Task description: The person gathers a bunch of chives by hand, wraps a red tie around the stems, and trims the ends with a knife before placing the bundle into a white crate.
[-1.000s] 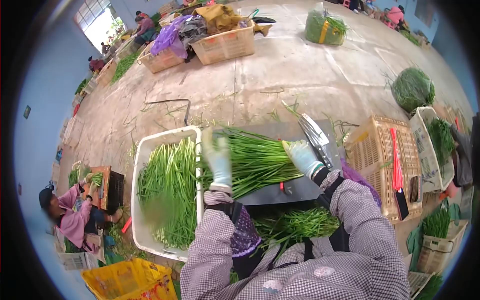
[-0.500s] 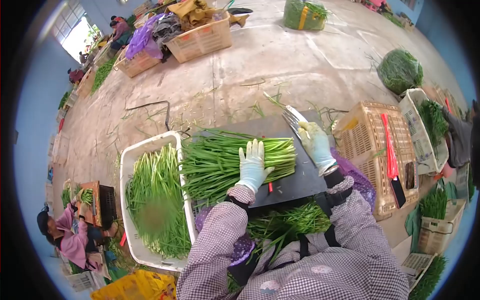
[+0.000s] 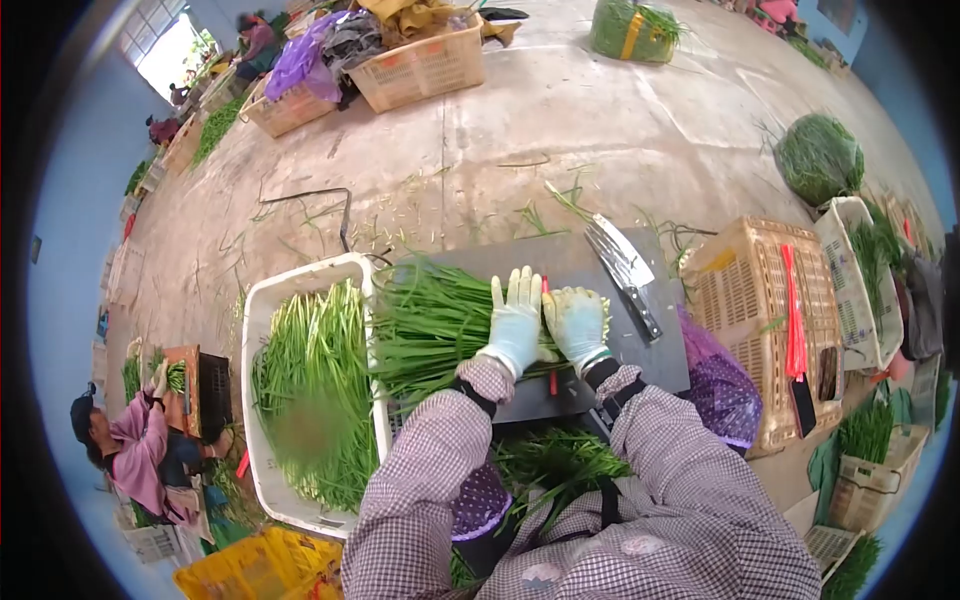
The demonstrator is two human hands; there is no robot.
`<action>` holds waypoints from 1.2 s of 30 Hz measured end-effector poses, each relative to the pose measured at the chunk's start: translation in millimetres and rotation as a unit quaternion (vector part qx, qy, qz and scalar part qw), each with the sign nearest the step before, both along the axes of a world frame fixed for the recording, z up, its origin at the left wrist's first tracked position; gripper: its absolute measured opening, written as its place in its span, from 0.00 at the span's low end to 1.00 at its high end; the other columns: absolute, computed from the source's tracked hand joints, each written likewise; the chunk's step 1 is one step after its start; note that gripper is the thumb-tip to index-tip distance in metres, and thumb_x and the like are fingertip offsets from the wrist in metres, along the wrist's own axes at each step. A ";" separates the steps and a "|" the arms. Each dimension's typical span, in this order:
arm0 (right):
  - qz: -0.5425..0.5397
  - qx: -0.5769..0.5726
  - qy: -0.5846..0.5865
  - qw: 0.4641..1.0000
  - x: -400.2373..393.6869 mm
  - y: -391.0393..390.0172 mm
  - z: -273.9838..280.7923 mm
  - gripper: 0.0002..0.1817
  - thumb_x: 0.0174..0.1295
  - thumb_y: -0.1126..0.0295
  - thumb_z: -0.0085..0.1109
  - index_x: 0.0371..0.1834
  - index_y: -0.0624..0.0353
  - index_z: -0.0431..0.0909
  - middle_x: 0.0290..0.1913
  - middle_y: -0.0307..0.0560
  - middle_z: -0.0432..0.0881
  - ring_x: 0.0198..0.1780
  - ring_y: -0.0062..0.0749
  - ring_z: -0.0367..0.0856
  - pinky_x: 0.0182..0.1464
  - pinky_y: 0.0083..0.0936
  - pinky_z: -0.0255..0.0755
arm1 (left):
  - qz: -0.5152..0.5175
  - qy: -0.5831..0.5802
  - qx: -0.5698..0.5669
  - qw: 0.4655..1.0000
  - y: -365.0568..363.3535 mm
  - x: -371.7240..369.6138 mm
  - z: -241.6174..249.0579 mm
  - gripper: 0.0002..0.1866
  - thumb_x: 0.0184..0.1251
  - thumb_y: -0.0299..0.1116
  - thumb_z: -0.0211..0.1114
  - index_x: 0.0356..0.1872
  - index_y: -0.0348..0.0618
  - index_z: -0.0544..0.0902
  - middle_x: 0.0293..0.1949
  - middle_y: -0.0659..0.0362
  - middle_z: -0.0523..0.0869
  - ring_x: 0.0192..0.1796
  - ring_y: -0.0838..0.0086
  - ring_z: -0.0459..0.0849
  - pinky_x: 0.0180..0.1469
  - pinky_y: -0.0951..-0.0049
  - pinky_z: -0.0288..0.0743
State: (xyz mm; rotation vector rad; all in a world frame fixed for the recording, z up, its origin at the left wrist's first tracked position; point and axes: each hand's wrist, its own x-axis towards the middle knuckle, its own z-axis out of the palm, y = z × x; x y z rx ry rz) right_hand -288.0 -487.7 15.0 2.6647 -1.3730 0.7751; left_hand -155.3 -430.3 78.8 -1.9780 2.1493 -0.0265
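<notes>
A bunch of garlic chives [image 3: 430,325] lies across a dark grey board [image 3: 660,365], its leafy end to the left. My gloved left hand [image 3: 514,325] rests flat on top of it, fingers stretched out. Close beside it, my gloved right hand [image 3: 577,325] curves over the pale stem end. A red strip [image 3: 553,383] shows between the hands, its middle hidden by the bunch. To the right of my right hand, a knife [image 3: 625,275] with a black handle lies on the board, away from both hands.
A white crate [image 3: 256,420] of chives stands left of the board. On the right, an upturned crate [image 3: 730,265] carries red strips [image 3: 795,325] and a phone [image 3: 803,408]. More chives [image 3: 560,460] lie below the board. A person [image 3: 135,430] sits at far left.
My right hand has let go of the knife and moved left onto the stem end. My left hand remains on the bunch. The knife now lies on the board.
</notes>
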 end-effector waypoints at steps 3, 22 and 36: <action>0.028 0.049 0.006 0.998 -3.1 -5.1 5.7 0.14 0.73 0.56 0.58 0.41 0.53 0.86 0.34 0.47 0.87 0.40 0.44 0.85 0.49 0.44 0.73 | -0.054 0.082 0.068 0.993 -22.0 19.6 -13.8 0.79 0.35 0.76 0.79 0.84 0.34 0.51 0.84 0.42 0.57 0.87 0.51 0.51 0.84 0.36 0.36; 0.150 0.120 0.221 0.956 -40.2 12.8 42.6 0.63 0.47 0.46 0.80 0.85 0.54 0.53 0.76 0.56 0.69 0.78 0.48 0.67 0.77 0.52 0.61 | -0.013 0.114 0.119 0.986 -25.8 12.0 -22.6 0.73 0.36 0.70 0.83 0.81 0.36 0.59 0.71 0.51 0.76 0.76 0.56 0.71 0.78 0.33 0.57; 0.099 0.218 -0.278 0.930 -59.6 103.1 9.6 0.08 0.62 0.71 0.72 0.39 0.57 0.81 0.36 0.47 0.81 0.39 0.47 0.82 0.44 0.38 0.77 | 0.012 0.131 0.107 0.986 -26.9 13.5 -28.4 0.67 0.41 0.65 0.84 0.80 0.39 0.61 0.71 0.49 0.75 0.77 0.54 0.70 0.78 0.32 0.56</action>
